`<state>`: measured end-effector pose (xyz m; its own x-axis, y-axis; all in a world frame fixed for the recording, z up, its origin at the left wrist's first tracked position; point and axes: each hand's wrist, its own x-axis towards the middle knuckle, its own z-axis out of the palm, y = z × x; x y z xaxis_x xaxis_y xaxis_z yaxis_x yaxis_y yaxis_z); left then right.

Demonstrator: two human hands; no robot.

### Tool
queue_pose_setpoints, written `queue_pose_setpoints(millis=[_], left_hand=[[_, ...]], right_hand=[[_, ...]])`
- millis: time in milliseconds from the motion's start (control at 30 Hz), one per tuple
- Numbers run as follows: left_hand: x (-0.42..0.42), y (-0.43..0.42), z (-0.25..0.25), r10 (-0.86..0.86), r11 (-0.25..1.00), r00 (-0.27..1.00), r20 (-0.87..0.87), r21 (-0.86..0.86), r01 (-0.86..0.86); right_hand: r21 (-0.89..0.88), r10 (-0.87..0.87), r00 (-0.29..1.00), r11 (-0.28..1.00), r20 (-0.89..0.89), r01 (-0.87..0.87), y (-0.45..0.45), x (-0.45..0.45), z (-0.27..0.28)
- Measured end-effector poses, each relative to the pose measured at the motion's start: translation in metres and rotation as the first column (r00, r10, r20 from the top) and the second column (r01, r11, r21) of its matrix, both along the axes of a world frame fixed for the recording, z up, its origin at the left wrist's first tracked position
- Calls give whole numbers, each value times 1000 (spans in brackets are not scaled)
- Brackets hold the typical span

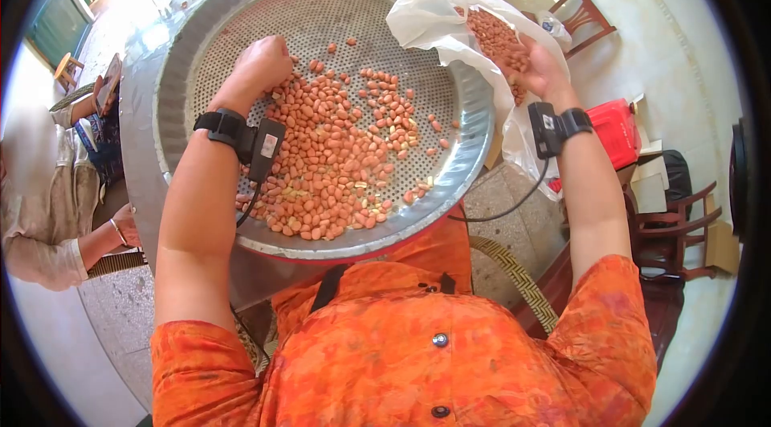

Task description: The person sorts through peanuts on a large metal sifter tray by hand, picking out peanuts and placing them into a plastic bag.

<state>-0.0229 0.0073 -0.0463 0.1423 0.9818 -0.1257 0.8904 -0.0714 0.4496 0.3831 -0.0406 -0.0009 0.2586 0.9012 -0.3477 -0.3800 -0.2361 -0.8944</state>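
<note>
Head view, read from left to right. At the far left, a seated person [40, 222] is beside the grey table [140, 146]. Next, the left hand [267, 64] is over the perforated pan [178, 89], at the edge of the loose peanuts [321, 150]; its fingers curl inward, tips hidden, so from my remote station I cannot tell whether they grip a nut. The peanuts lie heaped toward the near left of the pan, with a few scattered apart. At right, a white plastic bag [434, 13] overlaps the rim and holds more peanuts; the right hand [540, 65] is among these, its fingers partly buried, their closure unclear to me. I judge the step to be sorting peanuts by hand between pan and bag; the next move calls for a steady bag mouth, lest nuts spill.
</note>
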Motion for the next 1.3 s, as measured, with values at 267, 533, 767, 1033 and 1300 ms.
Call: queue_pose_setpoints(millis=[267, 533, 767, 1033, 1300], left_hand=[[-1, 0, 0, -38, 999, 998, -43, 25, 39], [-1, 1, -7, -53, 991, 996, -67, 115, 61], [-2, 0, -7, -40, 982, 998, -51, 185, 48], [11, 0, -8, -287, 951, 958, 13, 121, 283], [4, 2, -25, -267, 895, 956, 126, 401, 197]], right_hand=[[124, 31, 467, 946, 884, -298, -28, -74, 39], [-503, 364, -350, 555, 863, -662, -11, -187, 6], [-504, 293, -511, 792, 808, -344, 52, -163, -34], [-376, 239, -342, 824, 909, -423, 70, -183, -38], [-410, 399, -183, 611, 898, -678, 58, -242, -28]])
